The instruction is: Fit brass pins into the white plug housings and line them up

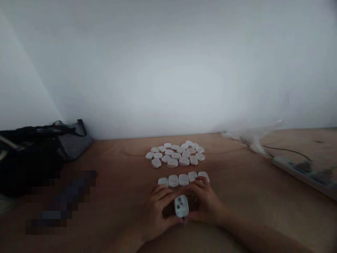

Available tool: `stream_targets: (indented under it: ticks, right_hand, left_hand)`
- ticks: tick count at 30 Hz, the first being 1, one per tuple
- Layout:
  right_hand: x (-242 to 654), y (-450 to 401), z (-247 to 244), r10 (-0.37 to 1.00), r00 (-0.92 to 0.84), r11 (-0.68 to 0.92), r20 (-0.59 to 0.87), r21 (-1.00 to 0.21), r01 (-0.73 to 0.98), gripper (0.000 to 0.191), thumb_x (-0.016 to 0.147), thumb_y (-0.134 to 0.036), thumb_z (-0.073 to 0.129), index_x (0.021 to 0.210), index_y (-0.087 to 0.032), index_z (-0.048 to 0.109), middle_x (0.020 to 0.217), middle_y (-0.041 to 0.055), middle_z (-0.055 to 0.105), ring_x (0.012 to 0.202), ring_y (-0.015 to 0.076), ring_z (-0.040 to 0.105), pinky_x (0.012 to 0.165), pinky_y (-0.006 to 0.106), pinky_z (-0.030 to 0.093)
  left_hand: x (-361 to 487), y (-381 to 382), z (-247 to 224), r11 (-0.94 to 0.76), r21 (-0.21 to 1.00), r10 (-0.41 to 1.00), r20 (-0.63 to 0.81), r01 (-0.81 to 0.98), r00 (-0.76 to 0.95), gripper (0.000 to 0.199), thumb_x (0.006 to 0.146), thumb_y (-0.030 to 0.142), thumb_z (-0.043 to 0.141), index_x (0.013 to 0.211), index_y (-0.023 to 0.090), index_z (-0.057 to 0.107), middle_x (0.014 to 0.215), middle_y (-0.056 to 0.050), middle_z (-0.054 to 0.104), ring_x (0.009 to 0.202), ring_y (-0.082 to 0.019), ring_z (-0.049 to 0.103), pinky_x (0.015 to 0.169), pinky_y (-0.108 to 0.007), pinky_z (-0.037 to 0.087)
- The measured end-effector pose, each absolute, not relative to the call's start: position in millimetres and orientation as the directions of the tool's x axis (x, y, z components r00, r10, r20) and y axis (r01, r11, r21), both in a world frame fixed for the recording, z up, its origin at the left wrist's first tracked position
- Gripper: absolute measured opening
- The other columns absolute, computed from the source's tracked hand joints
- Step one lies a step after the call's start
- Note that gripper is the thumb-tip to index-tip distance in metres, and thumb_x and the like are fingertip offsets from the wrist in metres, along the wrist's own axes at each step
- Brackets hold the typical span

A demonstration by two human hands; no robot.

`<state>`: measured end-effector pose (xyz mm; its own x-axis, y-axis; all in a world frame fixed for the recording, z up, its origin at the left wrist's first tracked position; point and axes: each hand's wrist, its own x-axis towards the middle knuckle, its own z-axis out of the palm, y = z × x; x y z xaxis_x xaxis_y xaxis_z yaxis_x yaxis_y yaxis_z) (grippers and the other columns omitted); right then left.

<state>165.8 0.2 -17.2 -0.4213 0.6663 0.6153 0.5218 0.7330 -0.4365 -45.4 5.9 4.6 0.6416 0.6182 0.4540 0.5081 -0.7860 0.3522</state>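
Between my two hands is a white plug casing (181,206), rounded-square, with small dark openings in its face. My left hand (160,207) curves round its left side, thumb tip at the lower edge and fingers along the top. From the right, my right hand (204,202) closes on it the same way, and the two thumb tips nearly meet. Just beyond my fingers runs a row of several similar white casings (173,180); my right fingertips overlap the row's right end. Farther back lies a loose cluster of more white casings (176,155).
The wooden table (118,189) meets a pale wall (184,70). At left sit a black mesh-sided bag (73,138) and a blurred-out dark object (65,200). A power strip (302,174) with a cable lies at right, near crumpled clear plastic (255,138).
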Motion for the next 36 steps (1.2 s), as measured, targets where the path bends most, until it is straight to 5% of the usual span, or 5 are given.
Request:
stream_targets:
  ticks: [4,10,17,25,36]
  right_hand:
    - [176.2,1.0,-7.5,0.700,-0.430,0.706,0.571,-0.461,0.537,0.061,0.054,-0.057,0.075,0.100,-0.022,0.058,0.089,0.0043,0.066,0.084,0.0232,0.057,0.079,0.039,0.036]
    - [194.9,9.0,-4.7,0.866,-0.292,0.468,0.405,-0.454,0.758,0.010,0.075,-0.033,0.065,0.078,-0.024,0.068,0.076,0.0030,0.065,0.078,0.0219,0.057,0.072,0.036,0.038]
    - [188.5,8.2,-12.5,0.932,-0.262,0.354,0.249,-0.476,0.805,0.013,0.078,-0.025,0.058,0.076,-0.025,0.071,0.077,0.0017,0.065,0.080,0.0190,0.056,0.072,0.029,0.039]
    - [179.9,2.9,-10.6,0.938,-0.219,0.315,0.268,-0.403,0.859,0.014,0.083,-0.017,0.052,0.076,-0.020,0.064,0.085,0.0027,0.064,0.086,0.0189,0.056,0.079,0.032,0.033]
    - [176.5,4.0,-16.0,0.952,-0.167,0.282,0.256,-0.523,0.804,0.006,0.077,-0.016,0.058,0.072,-0.018,0.061,0.082,0.0043,0.062,0.081,0.0194,0.055,0.072,0.029,0.038]
  left_hand:
    - [-47.0,6.9,4.6,-0.781,0.335,0.623,0.460,0.526,0.632,0.053,0.070,0.049,0.069,0.117,0.026,0.059,0.097,-0.007,0.065,0.091,-0.025,0.053,0.085,-0.039,0.040]
    - [-49.7,12.3,-2.0,-0.741,0.404,0.671,0.471,0.537,0.572,0.053,0.066,0.050,0.072,0.112,0.025,0.063,0.098,-0.008,0.064,0.092,-0.026,0.054,0.084,-0.039,0.043]
    - [-48.4,12.3,-1.2,-0.736,0.417,0.677,0.449,0.533,0.583,0.053,0.064,0.049,0.073,0.110,0.024,0.063,0.095,-0.007,0.064,0.091,-0.026,0.055,0.084,-0.039,0.045]
    - [-49.2,12.1,-1.6,-0.737,0.416,0.676,0.452,0.533,0.583,0.054,0.064,0.049,0.074,0.111,0.024,0.063,0.096,-0.007,0.062,0.092,-0.025,0.054,0.083,-0.040,0.046]
    - [-48.2,12.2,-3.5,-0.740,0.426,0.673,0.472,0.521,0.570,0.055,0.062,0.048,0.076,0.110,0.024,0.063,0.095,-0.007,0.062,0.091,-0.025,0.053,0.083,-0.039,0.045]
